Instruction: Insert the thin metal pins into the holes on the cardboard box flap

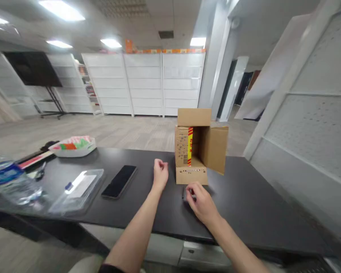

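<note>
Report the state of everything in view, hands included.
Box: open toward the person.
Left hand: fingers curled; contents unclear.
Right hand: fingers curled; contents unclear.
Phone: flat, screen dark.
Case: looks shut.
Bottle: blurred, cap unclear.
Basket: holding colourful items.
TV: screen dark.
Lights: on.

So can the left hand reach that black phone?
Probably yes: the black smartphone lies just left of the left hand, and only dark tabletop shows between them. The hand looks curled, so it would likely need to open.
</note>
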Demonstrator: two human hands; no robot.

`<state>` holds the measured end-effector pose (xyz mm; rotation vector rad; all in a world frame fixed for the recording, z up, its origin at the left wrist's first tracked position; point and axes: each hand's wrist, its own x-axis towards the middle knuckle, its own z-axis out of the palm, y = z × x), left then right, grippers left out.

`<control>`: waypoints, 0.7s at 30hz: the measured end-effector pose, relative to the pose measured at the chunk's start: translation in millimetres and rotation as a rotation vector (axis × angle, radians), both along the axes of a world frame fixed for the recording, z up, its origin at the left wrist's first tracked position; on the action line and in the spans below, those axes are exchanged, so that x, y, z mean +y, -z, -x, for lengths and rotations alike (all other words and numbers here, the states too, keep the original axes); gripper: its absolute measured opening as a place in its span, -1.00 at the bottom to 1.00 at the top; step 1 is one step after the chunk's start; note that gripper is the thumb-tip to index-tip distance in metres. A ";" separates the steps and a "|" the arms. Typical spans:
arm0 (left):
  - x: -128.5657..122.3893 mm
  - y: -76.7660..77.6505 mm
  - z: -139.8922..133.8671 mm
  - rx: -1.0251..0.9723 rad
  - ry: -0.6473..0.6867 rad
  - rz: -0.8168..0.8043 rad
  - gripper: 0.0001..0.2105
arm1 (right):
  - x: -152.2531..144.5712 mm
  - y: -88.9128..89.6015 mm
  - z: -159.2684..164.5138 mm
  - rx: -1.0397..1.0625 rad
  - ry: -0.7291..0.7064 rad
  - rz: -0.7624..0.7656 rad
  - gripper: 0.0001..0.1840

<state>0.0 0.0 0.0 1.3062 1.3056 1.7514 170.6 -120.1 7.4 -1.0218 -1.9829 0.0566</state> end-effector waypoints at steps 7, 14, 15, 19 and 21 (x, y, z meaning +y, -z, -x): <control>2.8 5.0 0.3 -0.034 0.056 -0.023 -0.81 | -2.9 -3.0 1.0 0.007 0.010 -0.005 -0.86; 5.2 8.3 2.4 -0.037 0.058 -0.025 -0.81 | -3.3 -3.1 1.8 -0.004 0.014 0.024 -0.87; 5.0 8.4 2.6 -0.038 0.061 -0.025 -0.81 | -3.3 -3.2 1.9 -0.010 0.016 0.028 -0.87; 3.3 6.1 2.3 -0.052 0.069 -0.021 -0.80 | -4.1 -5.5 2.3 -0.027 0.020 0.027 -0.87; 2.4 4.5 1.6 -0.055 0.067 -0.018 -0.80 | -4.6 -6.8 2.6 -0.033 0.022 0.023 -0.87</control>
